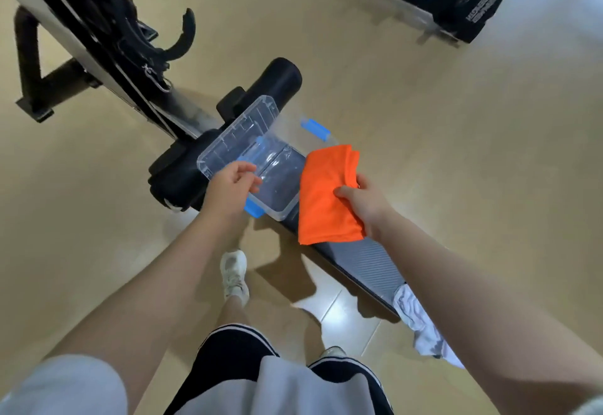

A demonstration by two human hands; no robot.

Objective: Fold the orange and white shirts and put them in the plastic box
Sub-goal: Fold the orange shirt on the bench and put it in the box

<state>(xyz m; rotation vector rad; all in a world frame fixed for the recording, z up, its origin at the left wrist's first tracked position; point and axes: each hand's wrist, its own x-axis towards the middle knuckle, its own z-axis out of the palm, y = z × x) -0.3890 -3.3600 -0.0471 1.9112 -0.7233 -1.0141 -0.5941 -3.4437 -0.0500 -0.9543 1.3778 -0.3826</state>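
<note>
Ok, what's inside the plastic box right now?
The box holds no clothes; through its clear base the bench shows. The orange shirt in the right hand covers its right edge.

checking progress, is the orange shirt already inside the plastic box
No, the right hand holds the folded orange shirt beside the empty plastic box.
</note>
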